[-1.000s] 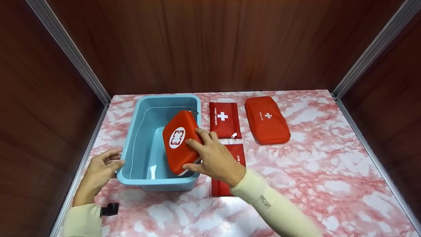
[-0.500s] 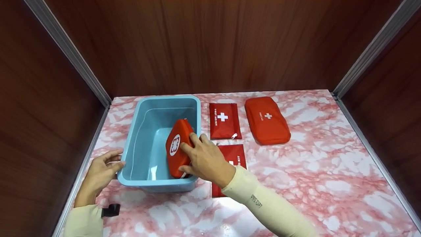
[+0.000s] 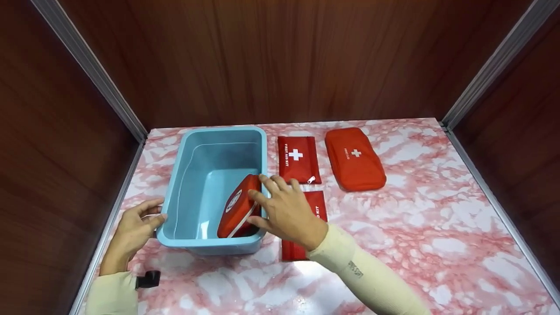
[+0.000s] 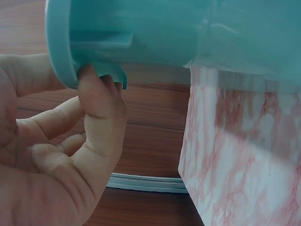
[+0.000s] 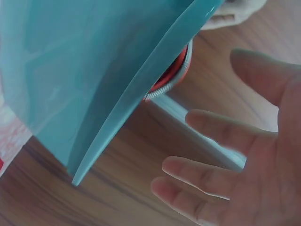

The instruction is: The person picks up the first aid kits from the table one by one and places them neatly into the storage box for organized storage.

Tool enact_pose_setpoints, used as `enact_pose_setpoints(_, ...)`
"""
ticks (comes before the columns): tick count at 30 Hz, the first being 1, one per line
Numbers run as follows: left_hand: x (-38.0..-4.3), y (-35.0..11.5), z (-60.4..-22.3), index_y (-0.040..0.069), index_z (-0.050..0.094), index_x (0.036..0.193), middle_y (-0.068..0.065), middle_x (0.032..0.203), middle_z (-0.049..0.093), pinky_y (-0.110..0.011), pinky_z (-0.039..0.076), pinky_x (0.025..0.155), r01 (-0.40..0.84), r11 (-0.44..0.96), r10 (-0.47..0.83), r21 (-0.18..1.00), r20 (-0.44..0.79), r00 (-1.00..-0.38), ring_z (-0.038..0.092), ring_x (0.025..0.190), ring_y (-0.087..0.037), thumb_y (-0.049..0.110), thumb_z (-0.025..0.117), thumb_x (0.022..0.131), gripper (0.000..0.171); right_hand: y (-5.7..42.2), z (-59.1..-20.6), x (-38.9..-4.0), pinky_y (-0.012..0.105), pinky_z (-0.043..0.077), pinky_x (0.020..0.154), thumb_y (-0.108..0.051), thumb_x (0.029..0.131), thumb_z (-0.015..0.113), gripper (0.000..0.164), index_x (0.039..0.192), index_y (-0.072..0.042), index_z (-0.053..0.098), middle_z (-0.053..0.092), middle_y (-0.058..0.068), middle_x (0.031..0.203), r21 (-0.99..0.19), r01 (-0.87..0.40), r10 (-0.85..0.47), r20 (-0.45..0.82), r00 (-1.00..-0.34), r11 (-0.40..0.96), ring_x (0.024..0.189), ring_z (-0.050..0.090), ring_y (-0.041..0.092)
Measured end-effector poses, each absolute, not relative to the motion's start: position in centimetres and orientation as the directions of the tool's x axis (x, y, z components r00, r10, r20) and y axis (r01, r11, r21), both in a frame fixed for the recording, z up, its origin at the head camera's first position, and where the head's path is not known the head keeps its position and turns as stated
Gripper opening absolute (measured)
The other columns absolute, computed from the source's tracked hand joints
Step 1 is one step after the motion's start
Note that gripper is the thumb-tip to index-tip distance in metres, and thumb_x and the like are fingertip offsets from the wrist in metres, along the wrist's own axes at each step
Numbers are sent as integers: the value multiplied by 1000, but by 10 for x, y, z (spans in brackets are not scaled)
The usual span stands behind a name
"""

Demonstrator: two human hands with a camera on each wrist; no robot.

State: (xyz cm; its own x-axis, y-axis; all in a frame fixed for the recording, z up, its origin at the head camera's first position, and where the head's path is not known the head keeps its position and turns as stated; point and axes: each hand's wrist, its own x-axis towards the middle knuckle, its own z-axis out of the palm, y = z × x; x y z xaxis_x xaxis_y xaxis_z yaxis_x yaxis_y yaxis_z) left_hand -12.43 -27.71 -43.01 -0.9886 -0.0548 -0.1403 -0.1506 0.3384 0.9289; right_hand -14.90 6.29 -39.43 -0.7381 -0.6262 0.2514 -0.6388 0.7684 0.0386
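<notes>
A red hard-shell first aid case (image 3: 238, 210) with a white oval emblem leans, tilted, inside the light blue plastic bin (image 3: 210, 242), near its right wall and front corner. My right hand (image 3: 291, 212) is over the bin's right rim beside the case. In the right wrist view its fingers (image 5: 207, 176) are spread and apart from the case, whose zipped edge (image 5: 167, 84) shows past the rim. My left hand (image 3: 135, 227) pinches the bin's left rim; the left wrist view shows thumb and fingers around that rim (image 4: 61, 52).
Right of the bin lie a small red first aid pouch (image 3: 299, 162) and, nearer me, a second red pouch (image 3: 297, 251) partly hidden by my right hand. A larger red first aid case (image 3: 356, 159) lies farther right. Wooden panels (image 3: 280, 61) enclose the pink marbled table (image 3: 428, 218).
The case has sunk lower into the bin and tipped toward its right wall. My right hand has let go of it, its fingers spreading. My left hand stays at the rim.
</notes>
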Motion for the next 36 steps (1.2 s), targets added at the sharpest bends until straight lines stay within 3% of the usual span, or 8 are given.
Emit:
enact_pose_setpoints(13, -124, -278, -431, -13, 42, 143, -25, 118, 53, -27, 58, 63, -157, 339, -69, 928, -142, -987, 60, 84, -4, -4, 57, 96, 50, 108, -406, -146, 68, 28, 108, -65, 87, 62, 80, 152, -20, 45, 31, 17, 158, -154, -646, -598, 268, -755, 748, 142, 31, 39)
enact_pose_setpoints(23, -125, -279, -431, -13, 41, 144, -24, 119, 52, -28, 58, 64, -147, 322, -49, 935, -138, -989, 63, 85, -5, -4, 58, 96, 51, 126, -419, -147, 72, 23, 108, -67, 87, 62, 89, 157, -20, 34, 23, 18, 162, -186, -595, -562, 205, -802, 782, 145, 26, 42)
enact_pose_setpoints(36, -125, -279, -431, -11, 41, 145, -25, 122, 51, -28, 58, 63, -155, 344, -51, 926, -146, -988, 62, 87, -4, -2, 60, 97, 52, 144, -424, -150, 73, 23, 107, -68, 86, 62, 90, 158, -23, 32, 27, 20, 160, -169, -549, -512, 217, -831, 819, 142, 31, 44)
